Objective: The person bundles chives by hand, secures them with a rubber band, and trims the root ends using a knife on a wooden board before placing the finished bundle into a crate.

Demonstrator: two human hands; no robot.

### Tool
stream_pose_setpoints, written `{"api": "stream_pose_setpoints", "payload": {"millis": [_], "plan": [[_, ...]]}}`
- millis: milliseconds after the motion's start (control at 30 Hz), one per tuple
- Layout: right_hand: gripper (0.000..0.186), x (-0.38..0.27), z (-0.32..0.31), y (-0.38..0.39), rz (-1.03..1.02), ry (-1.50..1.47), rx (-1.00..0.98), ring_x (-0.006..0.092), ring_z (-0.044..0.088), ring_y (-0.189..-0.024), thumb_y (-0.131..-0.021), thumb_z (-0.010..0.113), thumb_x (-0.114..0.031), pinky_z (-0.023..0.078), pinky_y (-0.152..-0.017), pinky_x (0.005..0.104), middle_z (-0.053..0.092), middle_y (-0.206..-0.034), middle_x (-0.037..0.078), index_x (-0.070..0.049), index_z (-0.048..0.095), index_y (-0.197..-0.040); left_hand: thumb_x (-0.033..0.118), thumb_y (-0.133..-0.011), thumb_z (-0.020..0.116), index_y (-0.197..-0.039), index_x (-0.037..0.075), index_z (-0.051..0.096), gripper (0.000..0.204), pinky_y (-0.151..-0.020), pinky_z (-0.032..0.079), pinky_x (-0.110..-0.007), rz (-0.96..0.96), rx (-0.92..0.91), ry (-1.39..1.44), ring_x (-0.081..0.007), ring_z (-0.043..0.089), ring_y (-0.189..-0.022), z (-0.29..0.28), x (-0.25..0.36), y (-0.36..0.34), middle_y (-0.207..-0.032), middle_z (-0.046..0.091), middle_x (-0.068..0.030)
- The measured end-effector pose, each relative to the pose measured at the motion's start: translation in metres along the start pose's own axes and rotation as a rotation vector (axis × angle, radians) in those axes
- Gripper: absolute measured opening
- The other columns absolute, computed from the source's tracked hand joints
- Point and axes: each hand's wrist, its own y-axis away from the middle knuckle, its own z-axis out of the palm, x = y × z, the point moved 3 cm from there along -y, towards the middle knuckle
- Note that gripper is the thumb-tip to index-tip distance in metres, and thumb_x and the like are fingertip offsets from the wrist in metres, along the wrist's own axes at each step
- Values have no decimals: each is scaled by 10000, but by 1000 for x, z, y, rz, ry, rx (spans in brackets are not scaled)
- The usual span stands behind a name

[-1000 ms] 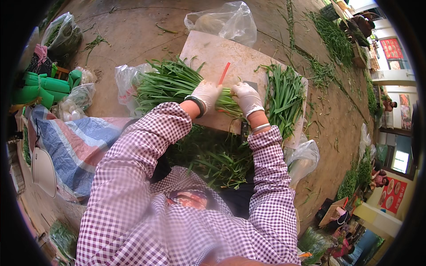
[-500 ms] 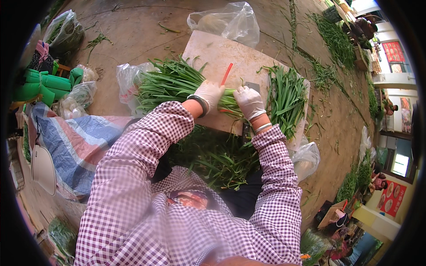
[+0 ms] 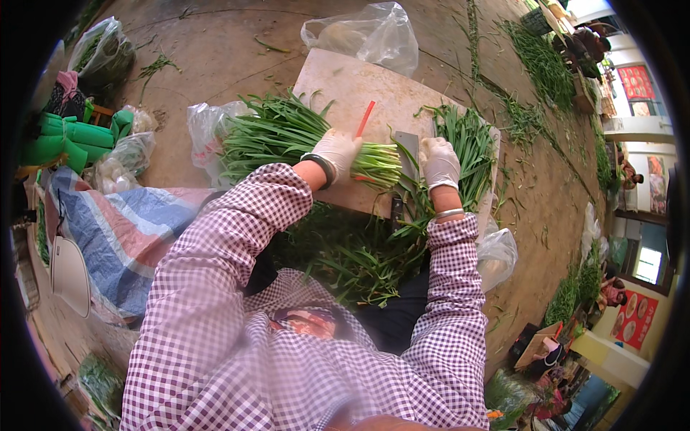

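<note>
On a pale board, my gloved left hand is closed around a bundle of long green leafy stems, whose pale cut-looking ends point right. A red strip sticks up beside that hand. My gloved right hand is curled at the left side of another pile of green leaves; what its fingers hold is unclear. A flat metal blade with a dark handle lies between the hands, partly covered by loose leaves.
Clear plastic bags lie around the board. Loose greens fill the space below it. At left are green bundled objects and a striped tarp. Other people sit along the right among scattered greens.
My right hand has left the pale stem ends and moved right to the other pile, uncovering more of the blade and shifting some loose leaves. My left hand stays on the bundle.
</note>
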Motion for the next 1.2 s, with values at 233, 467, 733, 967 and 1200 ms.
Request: {"api": "stream_pose_setpoints", "payload": {"millis": [233, 467, 733, 967, 1200], "plan": [[182, -60, -4, -6, -104, -369, -143, 274, 623, -931, -706, 780, -156, 514, -806, 388, 644, -946, 63, -117, 688, -858, 408, -635, 816, -1188, 34, 547, 719, -980, 411, -431, 8, 6, -16, -323, 575, -1086, 3, 0, 0, -1097, 603, -172], [77, -68, 23, -13, -328, -99, -122, 275, 632, -856, -745, 710, -171, 522, -743, 399, 631, -841, 73, -127, 658, -783, 278, -797, 661, -1216, 48, 550, 490, -973, 421, -418, 6, 47, -63, -307, 585, -1080, 14, -5, -4, -1093, 612, -150], [63, -63, 40, -17, -464, 5, -149, 305, 642, -802, -784, 650, -162, 527, -711, 421, 634, -839, 108, -100, 637, -788, 281, -767, 701, -1165, 51, 558, 481, -969, 421, -429, 26, 71, -24, -317, 587, -1072, 9, -4, -2, -1082, 614, -154], [101, 4, 6, -14, -2, 80, -132, 325, 663, -816, -821, 624, -190, 542, -720, 458, 667, -891, 148, -94, 657, -819, 411, -627, 817, -1140, 42, 546, 688, -986, 402, -439, 10, 33, 6, -329, 581, -1058, 1, 1, 0, -1072, 607, -171], [217, -52, 2, -12, -95, -183, -123, 308, 608, -1045, -835, 649, -219, 487, -918, 417, 666, -1082, 117, -98, 678, -1012, 395, -620, 825, -1167, 39, 536, 714, -992, 402, -442, 3, 63, 10, -334, 584, -1050, 1, 1, 4, -1072, 605, -167]]}}
